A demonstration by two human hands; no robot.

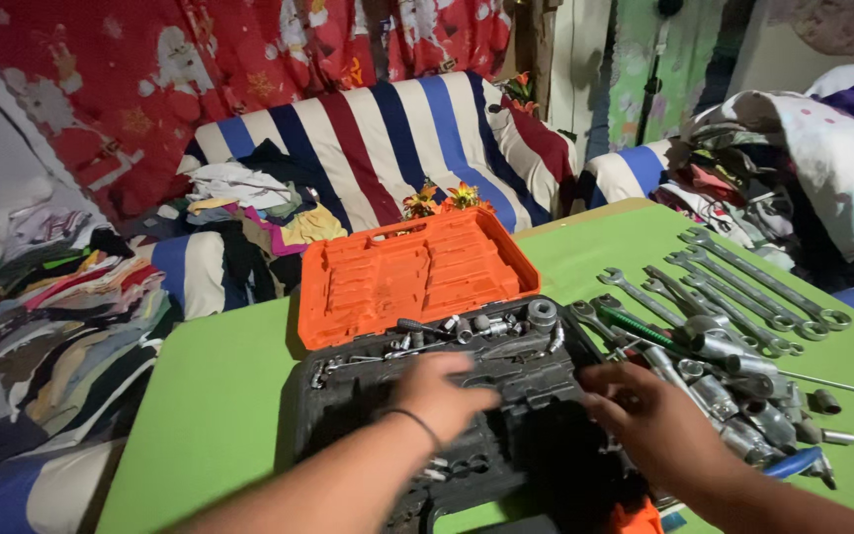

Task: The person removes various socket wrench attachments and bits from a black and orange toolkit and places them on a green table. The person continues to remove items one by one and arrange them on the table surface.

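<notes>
An open tool case lies on a green table. Its orange lid stands tilted up at the back, and its black tray holds several sockets and bits. My left hand hovers over the middle of the tray, fingers loosely curled, blurred by motion; whether it holds anything I cannot tell. A thin black band circles that wrist. My right hand rests at the tray's right edge, fingers spread, next to a heap of loose sockets.
Several combination wrenches lie fanned on the table's right side, with a green-handled screwdriver, a bent metal rod and blue-handled pliers. A striped sofa piled with clothes stands behind the table.
</notes>
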